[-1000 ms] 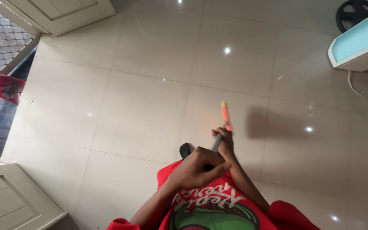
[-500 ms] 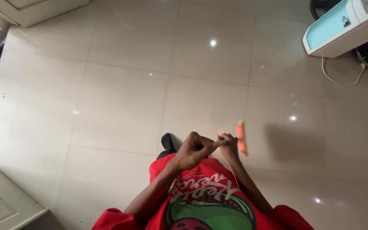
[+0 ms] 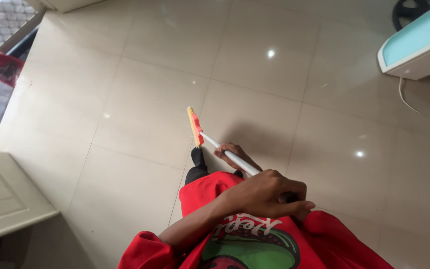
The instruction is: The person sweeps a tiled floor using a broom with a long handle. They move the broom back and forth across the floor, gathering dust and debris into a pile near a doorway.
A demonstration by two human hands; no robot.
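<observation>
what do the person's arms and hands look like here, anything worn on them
Both hands are bare: no gloves, rings or watch show on the left hand or the right hand. The left forearm is uncovered up to a loose red sleeve near the elbow. Another red sleeve shows on the right side. The sleeves belong to a red T-shirt with a green and white print on the chest.

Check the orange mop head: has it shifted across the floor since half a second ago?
Yes. The orange mop head has swung left across the floor tiles, away from the white and teal appliance, with both hands on the white handle.
</observation>
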